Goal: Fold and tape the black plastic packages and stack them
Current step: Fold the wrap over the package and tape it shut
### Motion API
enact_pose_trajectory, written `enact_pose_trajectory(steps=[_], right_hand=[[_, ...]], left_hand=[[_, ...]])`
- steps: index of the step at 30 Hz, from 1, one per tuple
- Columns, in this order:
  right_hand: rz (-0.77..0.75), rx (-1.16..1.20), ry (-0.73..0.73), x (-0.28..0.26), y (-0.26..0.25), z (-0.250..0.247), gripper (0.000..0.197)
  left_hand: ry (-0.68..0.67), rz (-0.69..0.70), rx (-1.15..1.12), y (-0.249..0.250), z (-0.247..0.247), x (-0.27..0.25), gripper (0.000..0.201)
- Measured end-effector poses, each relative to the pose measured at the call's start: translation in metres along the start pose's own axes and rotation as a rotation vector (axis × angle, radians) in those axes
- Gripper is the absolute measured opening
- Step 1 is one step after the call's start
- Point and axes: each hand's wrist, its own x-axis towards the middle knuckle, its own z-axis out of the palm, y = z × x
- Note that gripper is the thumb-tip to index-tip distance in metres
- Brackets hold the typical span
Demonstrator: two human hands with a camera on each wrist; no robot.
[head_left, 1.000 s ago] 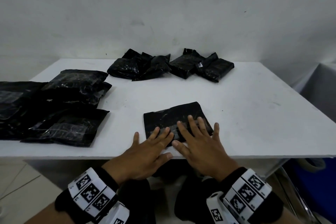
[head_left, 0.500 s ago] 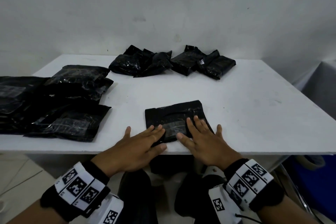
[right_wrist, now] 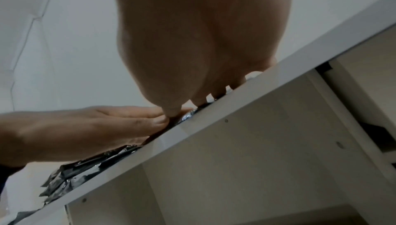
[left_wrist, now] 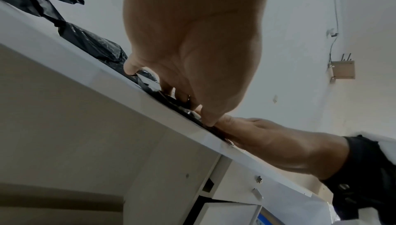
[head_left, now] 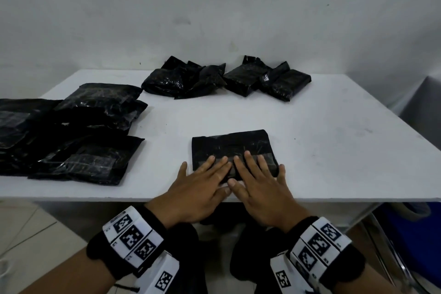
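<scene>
A flat black plastic package (head_left: pixel 230 147) lies near the front edge of the white table (head_left: pixel 334 150). My left hand (head_left: pixel 202 179) and right hand (head_left: pixel 256 178) lie side by side on its near half, fingers straight and pressing down. A strip of clear tape (head_left: pixel 238 159) shows under the fingertips. From the left wrist view my left hand (left_wrist: pixel 193 69) presses the package (left_wrist: pixel 171 98) at the table edge, with the right hand (left_wrist: pixel 257 135) beside it. From the right wrist view my right hand (right_wrist: pixel 201 69) does the same, next to the left hand (right_wrist: pixel 85 127).
A pile of flat black packages (head_left: pixel 66 131) covers the table's left side. Folded black bundles (head_left: pixel 226 79) lie in a row at the back by the wall. Bare table surface stretches to the right. A blue object (head_left: pixel 417 234) stands on the floor at the right.
Both hands have slid closer together on the package, thumbs now nearly touching. The head view has shifted slightly.
</scene>
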Motion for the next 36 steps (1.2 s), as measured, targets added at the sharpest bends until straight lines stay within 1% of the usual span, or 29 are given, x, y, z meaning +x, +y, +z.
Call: enact_pose_trajectory(steps=[2,4,6,9,11,13,16,20,22,24,26,28,31,33,34,36], right_hand=[[0.016,0.031,0.001,0.0,0.001,0.002,0.088],[0.037,0.062,-0.009,0.001,0.002,0.001,0.081],[0.041,0.099,-0.024,0.002,0.003,-0.003,0.075],[0.019,0.191,-0.059,-0.001,0.005,-0.014,0.072],[0.001,0.193,-0.066,-0.004,0.009,-0.016,0.071],[0.002,0.153,-0.055,-0.007,0.017,-0.014,0.071],[0.023,0.15,-0.047,-0.008,0.023,-0.014,0.073],[0.044,0.12,-0.029,-0.008,0.019,-0.011,0.074],[0.071,0.081,0.004,-0.006,0.021,-0.009,0.073],[0.111,0.031,0.029,-0.005,0.026,-0.011,0.073],[0.144,0.008,0.003,-0.005,0.028,-0.015,0.074],[0.158,0.015,-0.03,-0.007,0.027,-0.018,0.076],[0.173,0.052,-0.028,-0.009,0.027,-0.018,0.079],[0.178,0.077,-0.041,-0.009,0.028,-0.019,0.079],[0.178,0.091,-0.052,-0.008,0.028,-0.021,0.079],[0.173,0.12,-0.061,-0.009,0.029,-0.023,0.079]], left_hand=[[0.007,-0.013,-0.005,-0.003,0.002,-0.001,0.066],[0.009,-0.032,0.0,-0.005,0.002,-0.003,0.067],[0.041,-0.056,0.013,-0.002,-0.001,-0.002,0.066],[0.142,-0.059,0.144,0.012,-0.007,0.005,0.06],[0.169,-0.063,0.219,0.016,-0.006,0.01,0.059],[0.152,-0.073,0.222,0.01,-0.004,0.01,0.061],[0.129,-0.102,0.202,-0.01,0.005,0.001,0.086],[0.089,-0.139,0.148,-0.017,0.011,-0.013,0.093],[0.054,-0.159,0.122,-0.017,0.012,-0.014,0.09],[0.039,-0.173,0.124,-0.015,0.012,-0.015,0.077],[0.033,-0.18,0.13,-0.014,0.011,-0.016,0.071],[0.023,-0.194,0.125,-0.013,0.011,-0.017,0.077],[0.008,-0.197,0.11,-0.009,0.012,-0.019,0.086],[0.002,-0.199,0.079,-0.007,0.011,-0.021,0.097],[-0.011,-0.203,0.071,-0.005,0.01,-0.022,0.097],[-0.004,-0.19,0.055,-0.003,0.007,-0.025,0.081]])
